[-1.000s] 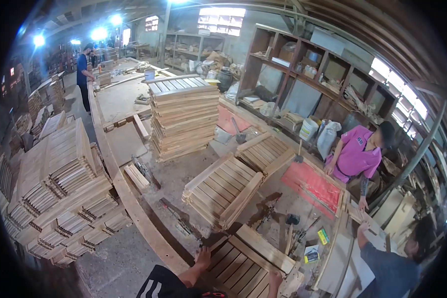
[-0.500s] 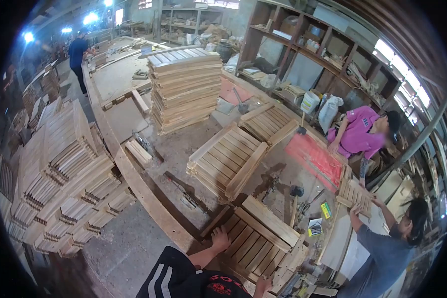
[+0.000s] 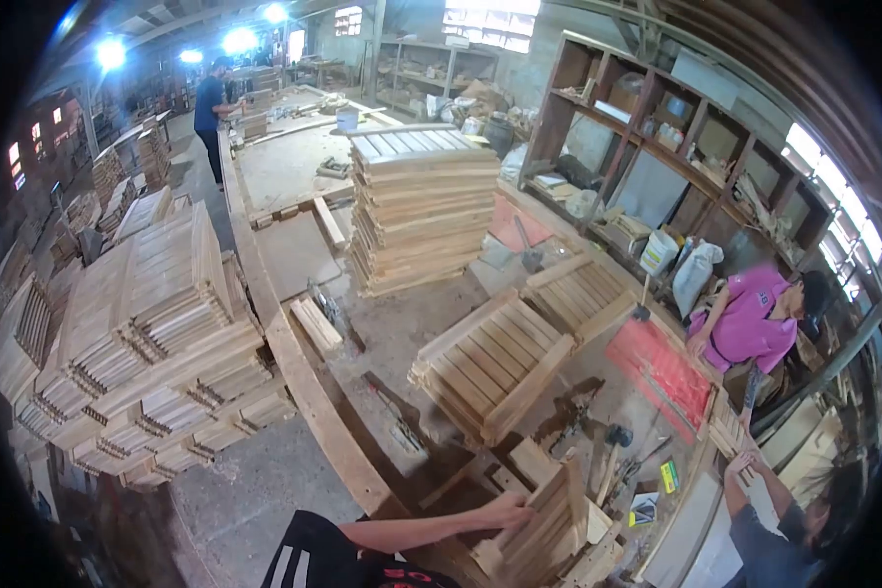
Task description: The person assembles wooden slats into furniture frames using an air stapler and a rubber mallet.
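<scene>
The long surface [image 3: 294,196] runs from the top left of the frame down to the bottom centre, so panels can be laid out along it. On it, upper centre, a tall stack of panels [image 3: 416,211] lies flat and squared up, likely to keep it steady. Off its left edge, more slatted panels [image 3: 157,323] are heaped on the floor in leaning piles. A shorter pile [image 3: 490,367] sits at centre, near the person.

At the bottom centre, a slatted panel [image 3: 544,524] is tipped up on edge rather than lying flat, propped by the left hand [image 3: 508,512]. That forearm reaches across from the lower left, fingers curled over the panel's upper edge in a closed grip. The right hand is out of view.
</scene>
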The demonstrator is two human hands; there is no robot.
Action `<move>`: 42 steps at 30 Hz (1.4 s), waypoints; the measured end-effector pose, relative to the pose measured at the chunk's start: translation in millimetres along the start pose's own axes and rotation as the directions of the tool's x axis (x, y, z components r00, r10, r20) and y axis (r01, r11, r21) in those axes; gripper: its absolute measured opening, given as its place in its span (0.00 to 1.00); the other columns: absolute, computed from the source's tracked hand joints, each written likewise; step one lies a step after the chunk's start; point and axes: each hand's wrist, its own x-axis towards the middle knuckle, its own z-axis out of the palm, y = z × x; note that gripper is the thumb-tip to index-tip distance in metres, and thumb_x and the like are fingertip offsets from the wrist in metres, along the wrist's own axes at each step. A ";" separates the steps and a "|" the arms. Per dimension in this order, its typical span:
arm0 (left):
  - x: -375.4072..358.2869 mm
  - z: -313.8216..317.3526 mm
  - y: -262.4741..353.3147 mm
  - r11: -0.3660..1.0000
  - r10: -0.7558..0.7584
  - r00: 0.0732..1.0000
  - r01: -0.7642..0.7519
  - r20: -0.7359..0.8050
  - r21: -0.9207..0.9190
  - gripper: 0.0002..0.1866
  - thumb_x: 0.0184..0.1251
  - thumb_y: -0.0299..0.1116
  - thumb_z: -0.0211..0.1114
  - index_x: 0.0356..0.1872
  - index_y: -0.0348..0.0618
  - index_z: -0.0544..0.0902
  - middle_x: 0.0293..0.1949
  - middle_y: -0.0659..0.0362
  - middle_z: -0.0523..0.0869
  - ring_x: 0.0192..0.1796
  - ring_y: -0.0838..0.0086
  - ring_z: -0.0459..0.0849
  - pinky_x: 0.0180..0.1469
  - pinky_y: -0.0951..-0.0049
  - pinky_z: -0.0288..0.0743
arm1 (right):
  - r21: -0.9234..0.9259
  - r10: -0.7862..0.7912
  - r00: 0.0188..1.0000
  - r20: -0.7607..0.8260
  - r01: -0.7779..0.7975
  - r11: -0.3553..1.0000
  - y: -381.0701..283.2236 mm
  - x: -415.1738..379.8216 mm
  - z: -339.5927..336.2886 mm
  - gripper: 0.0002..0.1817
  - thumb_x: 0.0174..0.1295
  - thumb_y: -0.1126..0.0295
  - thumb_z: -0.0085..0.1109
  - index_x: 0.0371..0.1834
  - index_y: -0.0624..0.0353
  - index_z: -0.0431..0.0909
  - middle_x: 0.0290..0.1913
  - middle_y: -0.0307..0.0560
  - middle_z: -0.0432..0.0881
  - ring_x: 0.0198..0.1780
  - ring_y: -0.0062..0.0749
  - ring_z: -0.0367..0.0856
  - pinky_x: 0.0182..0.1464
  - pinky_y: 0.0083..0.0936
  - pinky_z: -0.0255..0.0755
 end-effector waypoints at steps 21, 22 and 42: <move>-15.0 -695.6 189.1 0.338 0.162 0.436 -0.867 -0.885 -0.366 0.10 0.53 0.36 0.62 0.35 0.45 0.77 0.32 0.59 0.81 0.33 0.67 0.83 0.38 0.65 0.83 | 0.294 -0.101 0.897 0.430 -0.034 0.955 -274.1 -26.0 147.0 0.21 0.56 0.61 0.59 0.49 0.65 0.79 0.40 0.59 0.85 0.41 0.51 0.84 0.45 0.47 0.75; 3.6 -731.3 187.1 0.272 0.189 0.421 -0.891 -0.887 -0.364 0.08 0.54 0.34 0.60 0.34 0.45 0.77 0.32 0.59 0.80 0.32 0.67 0.83 0.37 0.63 0.83 | 0.305 -0.107 0.887 0.450 -0.040 0.951 -282.1 -26.3 152.6 0.21 0.56 0.61 0.59 0.49 0.65 0.79 0.40 0.59 0.85 0.41 0.51 0.84 0.45 0.47 0.75; 95.0 -800.9 104.6 0.308 0.504 0.738 0.332 -0.449 0.891 0.33 0.63 0.60 0.61 0.51 0.35 0.80 0.63 0.41 0.72 0.63 0.46 0.73 0.63 0.43 0.65 | 0.464 0.070 0.873 0.482 -0.322 0.826 -238.3 -61.7 182.5 0.13 0.62 0.64 0.58 0.33 0.66 0.82 0.25 0.46 0.84 0.23 0.28 0.82 0.26 0.25 0.73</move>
